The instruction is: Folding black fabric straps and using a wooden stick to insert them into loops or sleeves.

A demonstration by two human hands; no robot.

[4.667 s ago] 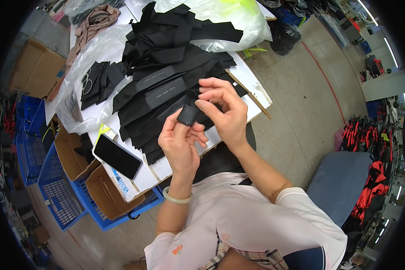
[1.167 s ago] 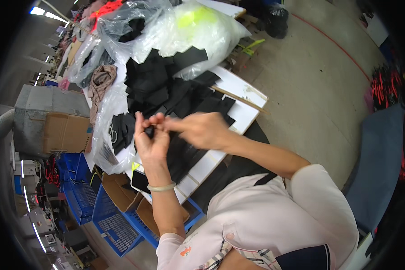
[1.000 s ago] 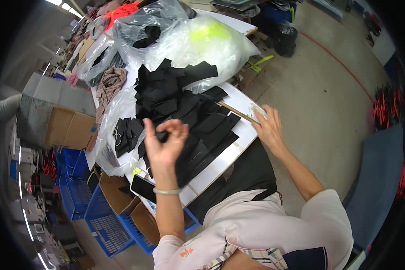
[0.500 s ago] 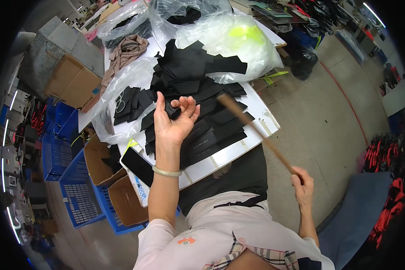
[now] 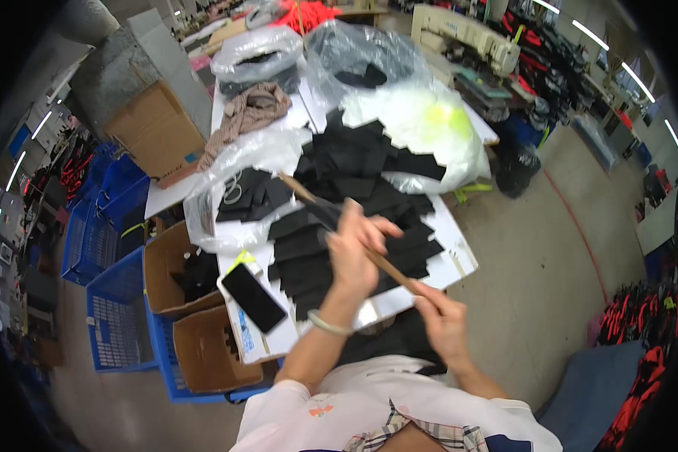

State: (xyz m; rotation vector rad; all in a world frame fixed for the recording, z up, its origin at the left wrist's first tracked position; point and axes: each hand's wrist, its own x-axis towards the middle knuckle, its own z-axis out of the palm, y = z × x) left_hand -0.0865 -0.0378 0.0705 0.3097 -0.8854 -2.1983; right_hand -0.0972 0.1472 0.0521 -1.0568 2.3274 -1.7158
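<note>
A thin wooden stick [image 5: 392, 270] slants up and left above the table, its tip beyond my left hand. My right hand [image 5: 444, 320] is closed round its lower end. My left hand [image 5: 355, 252] is at the stick's middle, slightly blurred, with its fingers curled about a black fabric piece [image 5: 322, 212]. That piece lies along the stick and seems to be around it, though the blur hides how. Below both hands, many flat black fabric pieces [image 5: 316, 260] lie in overlapping rows on the white table [image 5: 459, 248], with a heap of them [image 5: 346, 151] farther back.
A black phone [image 5: 254, 298] lies at the table's near left corner. Clear plastic bags [image 5: 429, 135] and a checked cloth [image 5: 252, 113] are at the back. Left of the table stand cardboard boxes [image 5: 203, 354] in blue crates [image 5: 120, 324]. A sewing machine [image 5: 467, 38] stands at the far right.
The stick has swung left across the table, and my hands have come together on it. My left hand has turned over, bringing the black piece to the stick. The view has shifted slightly.
</note>
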